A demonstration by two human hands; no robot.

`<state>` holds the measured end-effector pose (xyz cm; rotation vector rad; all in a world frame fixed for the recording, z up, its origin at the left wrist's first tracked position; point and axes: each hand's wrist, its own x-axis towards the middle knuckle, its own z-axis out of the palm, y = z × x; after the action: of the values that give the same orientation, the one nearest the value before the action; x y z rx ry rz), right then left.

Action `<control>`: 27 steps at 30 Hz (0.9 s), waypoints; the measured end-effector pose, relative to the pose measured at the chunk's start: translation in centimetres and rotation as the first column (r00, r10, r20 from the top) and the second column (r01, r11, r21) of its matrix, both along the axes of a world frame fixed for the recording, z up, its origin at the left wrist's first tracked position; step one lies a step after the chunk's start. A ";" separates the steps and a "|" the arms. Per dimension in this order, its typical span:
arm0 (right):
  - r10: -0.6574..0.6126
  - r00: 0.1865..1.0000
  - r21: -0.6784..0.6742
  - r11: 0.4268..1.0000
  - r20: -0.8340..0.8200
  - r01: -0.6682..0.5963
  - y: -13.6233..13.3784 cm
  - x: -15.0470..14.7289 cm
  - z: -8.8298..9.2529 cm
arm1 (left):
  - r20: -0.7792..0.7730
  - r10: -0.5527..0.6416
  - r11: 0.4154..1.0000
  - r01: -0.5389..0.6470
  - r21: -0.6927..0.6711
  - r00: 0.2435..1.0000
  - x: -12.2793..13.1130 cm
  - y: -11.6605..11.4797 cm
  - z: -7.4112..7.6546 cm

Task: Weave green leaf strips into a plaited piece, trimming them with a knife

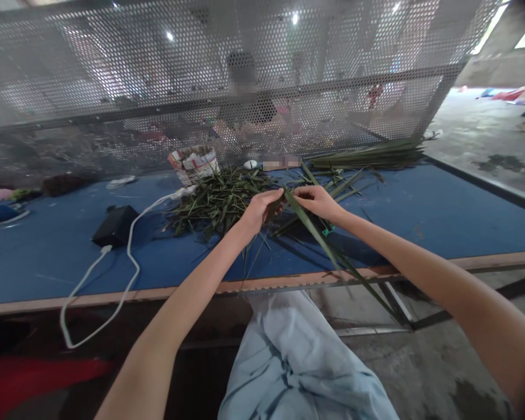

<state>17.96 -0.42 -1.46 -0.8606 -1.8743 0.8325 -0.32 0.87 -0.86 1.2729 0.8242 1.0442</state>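
Note:
My left hand (259, 209) and my right hand (317, 201) meet above the blue table (48, 251), both closed on a long green palm leaf strip (328, 248). The strip runs from my fingers down to the right, past the table's front edge toward the floor. Just behind my left hand lies a heap of cut green leaf pieces (214, 201). A small teal object (327, 231) sits on the table under my right wrist.
A bundle of long leaves (371, 154) lies at the back right. A small woven basket (195, 163) stands behind the heap. A black box (116, 226) with a white cable (126, 280) sits left. A perforated metal screen (114, 70) backs the table; a person sits beyond it.

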 end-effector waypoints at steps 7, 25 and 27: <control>0.038 0.997 -0.037 0.998 -0.074 -0.041 -0.1 -0.3 -0.4 | 0.022 0.118 0.985 -0.120 0.124 0.993 0.1 0.5 -0.8; -0.126 0.988 0.037 0.991 -0.093 0.130 -0.2 -0.1 -0.2 | -0.459 0.441 0.680 0.046 0.731 0.771 0.3 -1.7 -1.3; -0.127 0.987 0.019 0.991 -0.095 0.129 -0.3 0.0 -0.2 | -0.473 0.429 0.688 0.061 0.723 0.770 0.3 -1.9 -1.2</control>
<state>17.95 -0.68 -1.66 -0.9010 -1.7252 0.7560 0.02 -1.06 -2.06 2.3309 1.1177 1.1826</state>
